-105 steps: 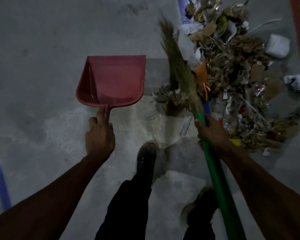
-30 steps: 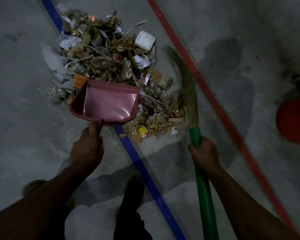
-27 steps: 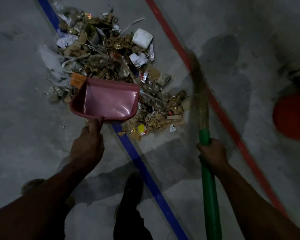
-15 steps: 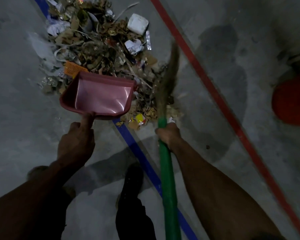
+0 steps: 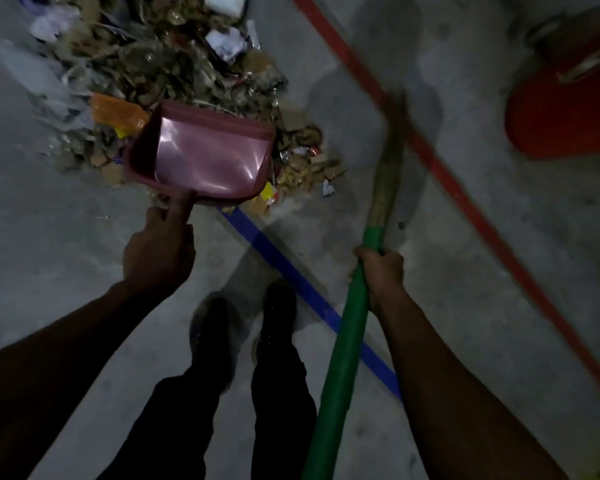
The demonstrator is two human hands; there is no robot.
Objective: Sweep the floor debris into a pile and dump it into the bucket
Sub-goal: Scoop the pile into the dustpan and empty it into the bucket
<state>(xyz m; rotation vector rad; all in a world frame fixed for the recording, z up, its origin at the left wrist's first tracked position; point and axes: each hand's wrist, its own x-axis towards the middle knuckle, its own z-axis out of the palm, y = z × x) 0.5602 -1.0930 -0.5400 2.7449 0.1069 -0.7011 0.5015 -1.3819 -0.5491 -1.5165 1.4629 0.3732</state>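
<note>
My left hand (image 5: pixel 158 252) holds the pink pan (image 5: pixel 201 157) by its handle, at the pile (image 5: pixel 174 60). My right fingers (image 5: pixel 378 271) wrap the green broom (image 5: pixel 347 327). The trash looks light and loose. The red bucket (image 5: pixel 565 109) sits far right.

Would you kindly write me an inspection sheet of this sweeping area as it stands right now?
Surface: grey concrete floor, with a blue line and a red line painted on it.
Job's things: debris pile; pink dustpan at its near edge, pan empty; broom with bristles off to the pile's right; red bucket at far right.
Clutter: scraps loose beside the pile.
Hands: left hand holds the dustpan's handle; right hand grips the green broomstick.
Cables: nothing seen.
Surroundings: dim light; the person's dark shoes.
</note>
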